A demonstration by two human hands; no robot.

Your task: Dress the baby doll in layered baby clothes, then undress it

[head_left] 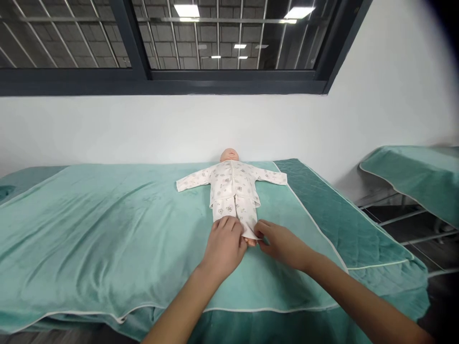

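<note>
A baby doll [230,155] lies on its back on a teal blanket [107,224], head toward the wall, arms spread. It wears a white printed top [233,181] and matching trousers [234,212]. My left hand [224,246] covers the doll's left trouser leg end, fingers curled over the cloth. My right hand [281,243] pinches the hem of the other trouser leg at the doll's foot. The doll's feet are mostly hidden under my hands.
The blanket covers a bed with a darker quilted teal cover [322,210] showing on the right. A second covered bed [416,177] stands at the far right across a gap. A white wall and a dark-framed window [161,81] are behind.
</note>
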